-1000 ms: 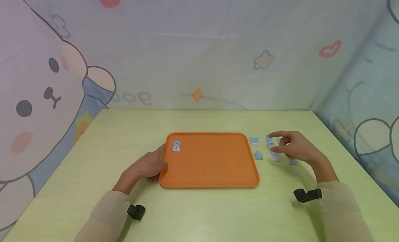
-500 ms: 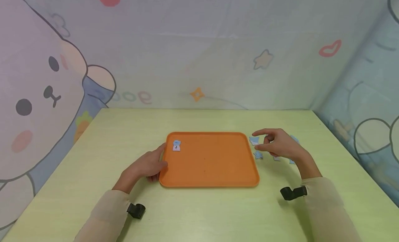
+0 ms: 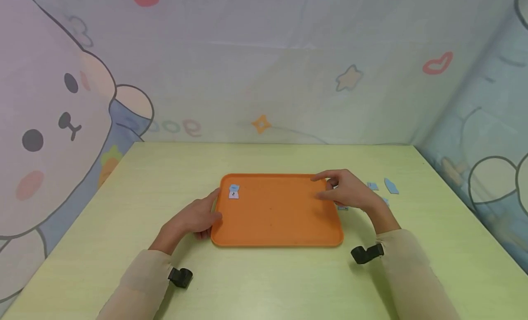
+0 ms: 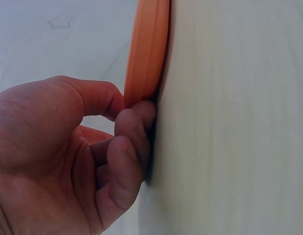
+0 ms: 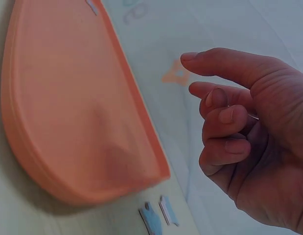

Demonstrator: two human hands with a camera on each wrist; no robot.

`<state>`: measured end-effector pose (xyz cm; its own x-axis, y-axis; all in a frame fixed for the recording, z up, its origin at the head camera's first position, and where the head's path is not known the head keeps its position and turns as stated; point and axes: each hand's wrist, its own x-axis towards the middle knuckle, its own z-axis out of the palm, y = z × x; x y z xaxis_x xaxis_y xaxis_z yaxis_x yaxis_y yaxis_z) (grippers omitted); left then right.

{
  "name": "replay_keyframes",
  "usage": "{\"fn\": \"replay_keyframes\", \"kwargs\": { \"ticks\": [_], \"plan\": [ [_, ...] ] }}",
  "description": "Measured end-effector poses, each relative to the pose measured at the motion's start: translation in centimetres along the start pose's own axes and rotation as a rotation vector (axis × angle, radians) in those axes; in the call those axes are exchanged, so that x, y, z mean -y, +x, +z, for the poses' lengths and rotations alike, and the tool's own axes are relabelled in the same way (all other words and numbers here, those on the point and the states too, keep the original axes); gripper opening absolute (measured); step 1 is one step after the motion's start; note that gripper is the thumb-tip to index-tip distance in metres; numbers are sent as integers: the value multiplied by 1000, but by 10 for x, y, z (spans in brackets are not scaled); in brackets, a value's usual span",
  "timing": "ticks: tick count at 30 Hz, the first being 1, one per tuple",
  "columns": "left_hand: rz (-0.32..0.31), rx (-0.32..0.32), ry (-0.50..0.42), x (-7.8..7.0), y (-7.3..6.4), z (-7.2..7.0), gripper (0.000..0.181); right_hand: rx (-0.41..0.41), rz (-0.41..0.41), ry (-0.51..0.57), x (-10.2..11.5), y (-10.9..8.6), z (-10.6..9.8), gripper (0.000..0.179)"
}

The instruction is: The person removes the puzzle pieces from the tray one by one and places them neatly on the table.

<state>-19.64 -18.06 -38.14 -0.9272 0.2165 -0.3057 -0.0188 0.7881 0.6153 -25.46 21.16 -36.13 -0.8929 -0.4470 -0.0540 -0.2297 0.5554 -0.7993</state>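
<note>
An orange tray [image 3: 271, 219] lies flat on the table. My left hand [image 3: 199, 217] grips its left rim; in the left wrist view the thumb and curled fingers close round the tray's edge [image 4: 147, 49]. Over the tray's right end hovers my right hand [image 3: 348, 190], thumb and index finger apart with nothing visible between them, its other fingers curled in. A small blue-and-white jigsaw piece [image 3: 233, 192] sits in the tray's upper left corner. In the right wrist view, two pieces [image 5: 152, 219] lie just outside the tray, below the right hand [image 5: 259, 122].
More jigsaw pieces lie right of the tray, including a pointed blue one [image 3: 391, 186] and a small one [image 3: 372, 186]. My right hand and forearm cover some. A patterned cloth [image 3: 288, 81] stands behind the table's [image 3: 264, 283] far edge.
My right hand has moved left from above the loose pieces to over the tray's right end, uncovering pieces on the far right. The left hand and tray have stayed put.
</note>
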Motion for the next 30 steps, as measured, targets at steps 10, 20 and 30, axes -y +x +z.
{"fn": "replay_keyframes", "kwargs": {
  "ticks": [10, 20, 30],
  "plan": [
    [4, -5, 2, 0, 1, -2, 74, 6, -60, -13, 19, 16, 24, 39],
    [19, -1, -22, 3, -2, -1, 74, 10, -99, 42, 31, 29, 48, 37],
    [22, -9, -5, 2, 0, 1, 75, -16, -105, -18, 38, 43, 70, 37]
  ]
}}
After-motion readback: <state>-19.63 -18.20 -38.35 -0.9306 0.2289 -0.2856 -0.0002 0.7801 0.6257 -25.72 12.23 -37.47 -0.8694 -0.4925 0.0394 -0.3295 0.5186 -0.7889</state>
